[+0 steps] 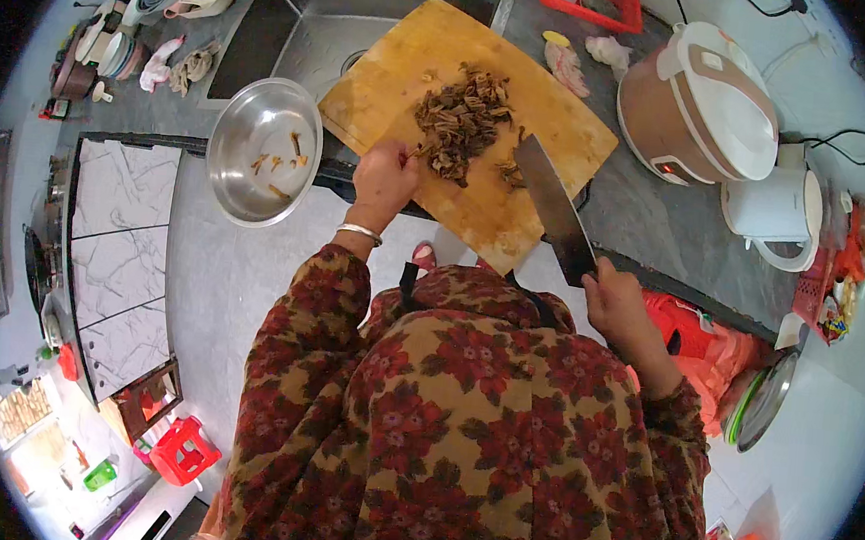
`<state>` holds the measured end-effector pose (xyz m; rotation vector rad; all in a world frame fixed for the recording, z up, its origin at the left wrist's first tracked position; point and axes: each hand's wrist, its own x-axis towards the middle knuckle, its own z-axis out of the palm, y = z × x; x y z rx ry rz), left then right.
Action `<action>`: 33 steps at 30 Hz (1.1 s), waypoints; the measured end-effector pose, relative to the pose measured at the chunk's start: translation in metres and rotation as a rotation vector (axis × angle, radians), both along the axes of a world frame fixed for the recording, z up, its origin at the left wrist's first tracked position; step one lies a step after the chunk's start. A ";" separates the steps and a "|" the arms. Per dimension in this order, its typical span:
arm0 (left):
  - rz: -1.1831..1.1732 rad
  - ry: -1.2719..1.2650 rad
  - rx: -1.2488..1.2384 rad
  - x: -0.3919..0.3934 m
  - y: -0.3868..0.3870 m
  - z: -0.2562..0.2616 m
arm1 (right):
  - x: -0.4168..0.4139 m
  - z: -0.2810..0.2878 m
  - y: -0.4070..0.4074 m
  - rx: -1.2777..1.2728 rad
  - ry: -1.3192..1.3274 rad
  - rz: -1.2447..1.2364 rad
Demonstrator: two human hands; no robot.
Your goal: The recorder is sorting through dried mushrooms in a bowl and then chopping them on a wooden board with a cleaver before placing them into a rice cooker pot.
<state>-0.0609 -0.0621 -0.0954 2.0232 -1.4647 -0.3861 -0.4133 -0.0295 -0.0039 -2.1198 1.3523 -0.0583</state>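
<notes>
A wooden cutting board lies partly over the sink, bearing a heap of chopped brown food, with a small bit apart at its right. My right hand grips the handle of a cleaver, whose blade reaches over the board's right part, its tip beside the small bit. My left hand is at the board's near left edge, fingertips at the heap's lower left; whether they pinch a piece I cannot tell. Left of that hand, a steel bowl holds several brown scraps.
The steel sink lies behind the board. A rice cooker and a white kettle stand on the right counter. Cloths and stacked bowls are at the left. A red basket stands at the back right.
</notes>
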 end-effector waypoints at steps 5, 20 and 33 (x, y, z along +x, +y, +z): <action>-0.023 0.057 -0.147 -0.014 -0.001 0.009 | 0.017 0.003 -0.001 0.035 0.122 0.005; -0.350 0.192 -0.105 -0.107 -0.016 0.004 | 0.022 0.013 -0.004 0.131 0.148 -0.032; -0.326 0.193 -0.133 -0.106 -0.016 0.011 | 0.010 0.010 0.001 -0.056 0.099 -0.053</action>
